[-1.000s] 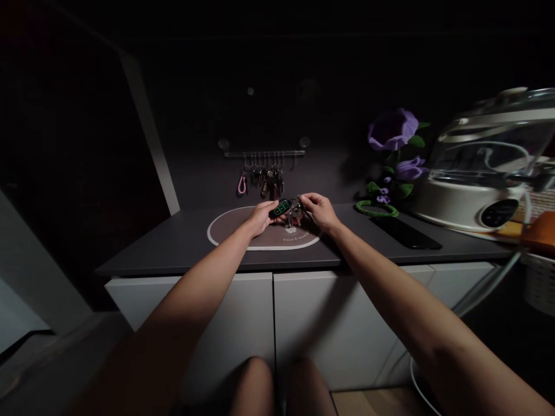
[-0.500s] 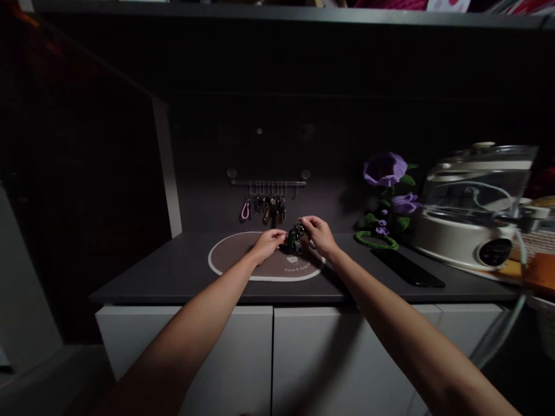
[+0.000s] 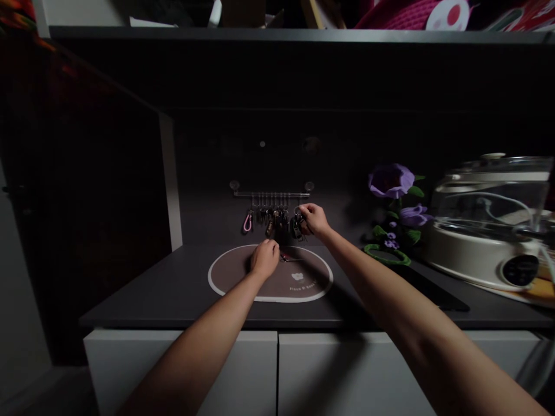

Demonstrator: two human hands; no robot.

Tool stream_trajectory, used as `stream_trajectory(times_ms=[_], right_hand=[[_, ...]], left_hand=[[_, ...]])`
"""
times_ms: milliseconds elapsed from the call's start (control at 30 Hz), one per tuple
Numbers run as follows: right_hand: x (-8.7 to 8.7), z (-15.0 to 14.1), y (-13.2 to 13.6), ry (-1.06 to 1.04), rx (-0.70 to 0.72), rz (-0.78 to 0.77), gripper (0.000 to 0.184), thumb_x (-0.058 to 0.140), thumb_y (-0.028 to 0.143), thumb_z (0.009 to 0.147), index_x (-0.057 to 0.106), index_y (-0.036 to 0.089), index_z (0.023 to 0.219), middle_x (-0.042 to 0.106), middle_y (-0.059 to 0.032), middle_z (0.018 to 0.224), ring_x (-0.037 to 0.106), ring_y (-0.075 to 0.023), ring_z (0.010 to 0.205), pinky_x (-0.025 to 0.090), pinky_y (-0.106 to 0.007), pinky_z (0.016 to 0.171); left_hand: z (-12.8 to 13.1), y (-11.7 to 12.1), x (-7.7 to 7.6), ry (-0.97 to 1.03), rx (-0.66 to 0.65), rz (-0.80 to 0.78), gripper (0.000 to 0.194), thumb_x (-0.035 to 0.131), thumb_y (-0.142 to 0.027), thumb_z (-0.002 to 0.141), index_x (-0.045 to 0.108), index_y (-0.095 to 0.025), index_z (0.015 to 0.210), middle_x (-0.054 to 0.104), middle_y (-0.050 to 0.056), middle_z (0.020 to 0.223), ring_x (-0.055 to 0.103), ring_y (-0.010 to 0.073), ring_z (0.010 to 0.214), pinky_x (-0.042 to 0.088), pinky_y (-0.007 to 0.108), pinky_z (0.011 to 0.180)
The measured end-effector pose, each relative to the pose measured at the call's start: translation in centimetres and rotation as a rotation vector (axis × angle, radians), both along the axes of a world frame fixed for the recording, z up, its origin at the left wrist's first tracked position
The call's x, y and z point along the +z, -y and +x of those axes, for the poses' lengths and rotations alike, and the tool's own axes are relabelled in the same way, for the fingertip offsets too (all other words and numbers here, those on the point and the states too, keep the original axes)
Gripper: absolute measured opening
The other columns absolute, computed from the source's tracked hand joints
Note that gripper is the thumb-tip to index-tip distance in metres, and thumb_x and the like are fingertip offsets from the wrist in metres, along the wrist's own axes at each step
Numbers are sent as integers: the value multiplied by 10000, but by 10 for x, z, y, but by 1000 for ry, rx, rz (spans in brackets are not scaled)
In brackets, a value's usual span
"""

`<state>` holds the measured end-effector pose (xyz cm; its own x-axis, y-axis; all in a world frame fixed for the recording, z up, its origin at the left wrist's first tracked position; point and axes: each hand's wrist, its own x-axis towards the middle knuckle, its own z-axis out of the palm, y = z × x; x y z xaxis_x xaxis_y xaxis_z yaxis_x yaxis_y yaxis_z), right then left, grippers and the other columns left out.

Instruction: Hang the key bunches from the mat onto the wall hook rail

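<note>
My right hand (image 3: 315, 219) pinches the ring of a dark bunch of keys (image 3: 296, 227), which hangs below the fingers in front of the wall, near the rail's right end. A clear hook rail (image 3: 272, 195) on the wall carries several key bunches and a pink loop strap (image 3: 247, 222). Low over the oval brown mat (image 3: 229, 274) is my left hand (image 3: 265, 259), its fingers curled; whatever is in them, if anything, is hidden. Just right of it lies a small thin item with a red part (image 3: 284, 257), too dim to name.
Purple flowers (image 3: 391, 181) with a green ring base stand right of the mat. A flat black slab (image 3: 433, 292) lies before them. A white appliance with a clear lid (image 3: 481, 248) fills the right side. A loaded shelf (image 3: 277, 36) runs overhead.
My right hand has lifted the keys from above the mat toward the rail. My left hand has come away from the keys and its fingers have curled. The view has tilted up slightly.
</note>
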<state>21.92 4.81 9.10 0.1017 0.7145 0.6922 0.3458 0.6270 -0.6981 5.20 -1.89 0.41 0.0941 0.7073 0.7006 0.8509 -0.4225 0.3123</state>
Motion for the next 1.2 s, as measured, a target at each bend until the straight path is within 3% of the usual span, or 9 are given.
stream_trajectory(times_ms=[200,600,867,1200], right_hand=[[16,-9,-33,31,-183,4,280,509,378,704,631,130,751,634,-37,715,550,-136,663,424,-261,675],[22,-29,-50,30,-384,-51,211,530,280,733,677,138,788,674,-103,810,600,-182,732,430,-271,702],[20,-29,-53,102,-428,-47,237,512,280,759,689,142,836,677,-123,840,615,-192,756,435,-281,717],[3,-27,-52,60,-385,-89,253,512,289,764,679,137,879,676,-109,887,614,-189,814,430,-276,755]], left_hand=[[1,-1,-1,-35,68,-51,274,343,-242,860,601,-170,805,604,85,847,556,167,792,362,266,686],[1,-5,-3,-57,93,-73,271,343,-240,854,601,-172,809,609,88,855,555,171,786,366,274,684],[1,-4,-1,-56,102,-89,271,346,-231,852,608,-173,815,612,90,865,557,169,793,365,273,684],[0,-5,-3,-63,99,-75,265,349,-227,852,603,-169,804,612,90,852,556,176,791,368,274,689]])
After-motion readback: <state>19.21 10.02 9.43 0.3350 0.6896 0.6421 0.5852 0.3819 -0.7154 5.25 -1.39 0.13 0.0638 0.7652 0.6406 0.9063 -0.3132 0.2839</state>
